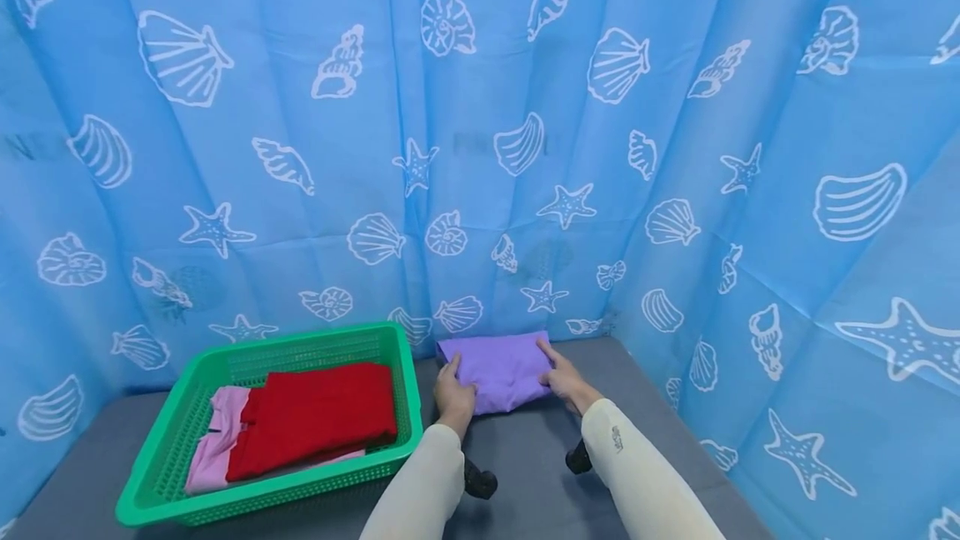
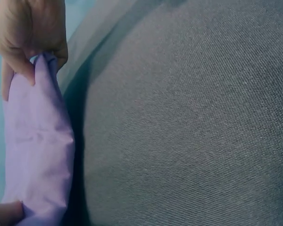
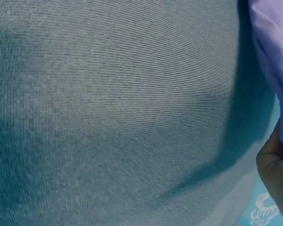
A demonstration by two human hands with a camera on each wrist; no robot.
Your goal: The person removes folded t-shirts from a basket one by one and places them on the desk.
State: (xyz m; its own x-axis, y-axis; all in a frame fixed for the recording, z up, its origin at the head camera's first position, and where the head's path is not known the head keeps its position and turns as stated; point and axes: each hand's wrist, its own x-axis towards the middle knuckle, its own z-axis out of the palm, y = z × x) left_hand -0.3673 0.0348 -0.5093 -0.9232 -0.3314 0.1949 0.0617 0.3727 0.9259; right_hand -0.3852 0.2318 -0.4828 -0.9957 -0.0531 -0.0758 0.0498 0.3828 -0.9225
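A folded purple cloth (image 1: 501, 369) is held between both hands at the back of the grey surface, close to the curtain. My left hand (image 1: 455, 394) grips its left edge, thumb on the near face. At the opposite edge my right hand (image 1: 567, 382) pinches it, thumb in front. The left wrist view has the purple cloth (image 2: 37, 141) stretched between the right hand (image 2: 30, 35) above and the left thumb (image 2: 7, 213) below. A shadow lies under the cloth there. In the right wrist view, the right hand (image 3: 277, 172) holds a cloth corner; its other fingers are mostly hidden.
A green plastic basket (image 1: 412, 390) stands to the left on the grey surface (image 1: 525, 473). Inside it lies a folded red cloth (image 1: 322, 407) over a pink one (image 1: 213, 448). A blue curtain (image 1: 480, 190) with white shell prints hangs behind and along the right side.
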